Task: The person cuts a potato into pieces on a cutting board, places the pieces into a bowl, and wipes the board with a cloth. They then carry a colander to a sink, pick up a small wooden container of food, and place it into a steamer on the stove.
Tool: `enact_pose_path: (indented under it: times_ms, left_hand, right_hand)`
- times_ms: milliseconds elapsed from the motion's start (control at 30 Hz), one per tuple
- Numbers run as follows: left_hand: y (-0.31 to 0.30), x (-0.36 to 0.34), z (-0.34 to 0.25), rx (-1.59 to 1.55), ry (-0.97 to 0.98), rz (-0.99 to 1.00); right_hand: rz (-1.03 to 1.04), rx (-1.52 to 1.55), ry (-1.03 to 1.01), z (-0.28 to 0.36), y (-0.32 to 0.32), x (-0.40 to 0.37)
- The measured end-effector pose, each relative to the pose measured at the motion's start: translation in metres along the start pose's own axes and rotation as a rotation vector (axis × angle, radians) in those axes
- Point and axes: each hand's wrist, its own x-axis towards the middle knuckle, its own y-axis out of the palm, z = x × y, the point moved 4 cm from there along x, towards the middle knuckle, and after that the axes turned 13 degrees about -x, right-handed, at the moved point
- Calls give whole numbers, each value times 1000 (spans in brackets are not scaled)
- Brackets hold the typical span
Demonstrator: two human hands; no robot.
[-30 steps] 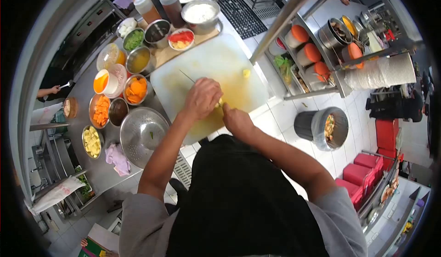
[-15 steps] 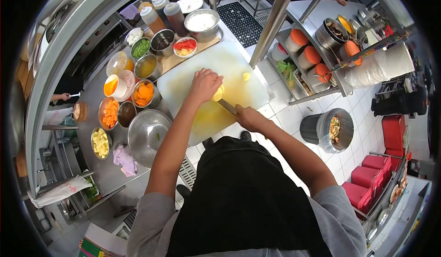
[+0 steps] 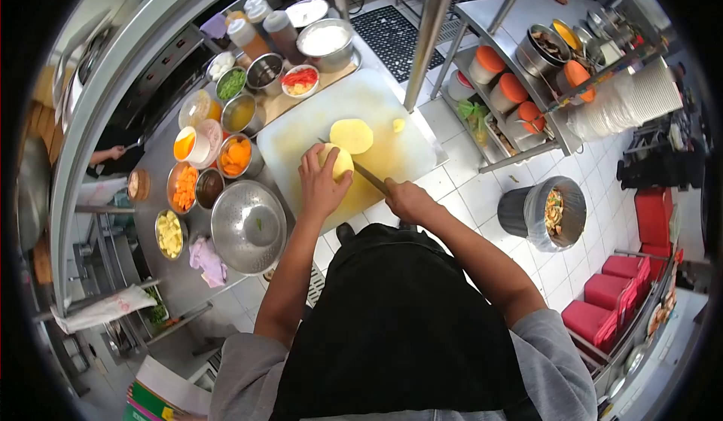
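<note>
My left hand [image 3: 322,176] is closed around a yellow piece of what looks like peeled potato [image 3: 341,165], holding it down on the white cutting board [image 3: 290,138]. Fingers wrapped around its handle, my right hand [image 3: 413,201] grips a knife [image 3: 369,177]. The blade runs beside the held piece, partly hidden by it, and its tip shows past my left fingers. Just beyond the blade lies a broad cut potato piece [image 3: 352,135], flat pale face up. A small yellow scrap [image 3: 398,125] rests farther right on the board.
Left of the board stand a perforated steel bowl [image 3: 245,214], diced carrots [image 3: 183,187] and yellow cubes [image 3: 170,234] in bowls. Squeeze bottles [image 3: 245,37] are at the back. A lined bin [image 3: 557,214] stands on the floor at right. Another person's hand [image 3: 115,152] shows at far left.
The potato now lies in two parts, with a broad cut face exposed beyond the blade. My left hand has moved down and toward me, holding the nearer part. The knife remains in my right hand.
</note>
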Motion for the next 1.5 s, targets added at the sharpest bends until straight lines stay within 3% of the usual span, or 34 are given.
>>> enact_pose_path:
  times_ms: [100,167,233,333,600,1000,1067,1500]
  left_hand:
    - [-6,-15,3,5,-85,33]
    - [-3,-31,7,-21,-22,83]
    - [-7,-33,5,-31,-3,53]
    - [-11,-32,15,-203,-137,-122]
    - [-16,-15,15,-122,-187,134]
    - [-16,-13,27,-233,-229,177]
    - [-17,-14,26,-246,-229,178]
    - [-26,-20,25,-254,-164,197]
  right_hand:
    - [-38,-82,-13,3,-5,0]
    - [-166,-120,-39,0,-5,2]
    - [-180,-142,-76,3,-8,10]
    - [-184,-206,-120,21,-19,16]
    - [-111,-354,-120,57,-27,18]
    - [-17,-293,-9,59,-2,25]
    - [-88,-265,-25,52,17,42]
    - [-140,-263,-60,72,-17,33]
